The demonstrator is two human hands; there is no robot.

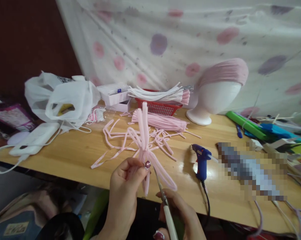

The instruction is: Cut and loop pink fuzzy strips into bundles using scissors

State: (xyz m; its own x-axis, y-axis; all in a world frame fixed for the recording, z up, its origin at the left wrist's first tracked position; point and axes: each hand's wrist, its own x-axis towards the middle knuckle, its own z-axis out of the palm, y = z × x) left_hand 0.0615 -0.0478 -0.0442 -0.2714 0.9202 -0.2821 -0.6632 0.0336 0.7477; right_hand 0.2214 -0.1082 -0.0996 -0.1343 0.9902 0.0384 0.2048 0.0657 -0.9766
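Between the thumb and fingers of my left hand (127,186) is a pink pipe-cleaner shape (144,128), its fuzzy loops spreading upward and to both sides from a gathered middle. My right hand (179,210), at the lower right, is closed around a pair of scissors (167,211) with a white handle. Their thin metal blade points up toward the base of the loops, close to my left fingertips; I cannot tell whether it touches them. Behind the shape, loose bent pink pipe cleaners (115,135) lie on the wooden table (77,156).
A bundle of pink pipe cleaners (162,121) lies before a red basket (157,108) of white ones. To the right are a blue glue gun (201,165) with its cable and a white foam head (215,98). A white plastic bag (60,96) and power strip (35,138) occupy the left.
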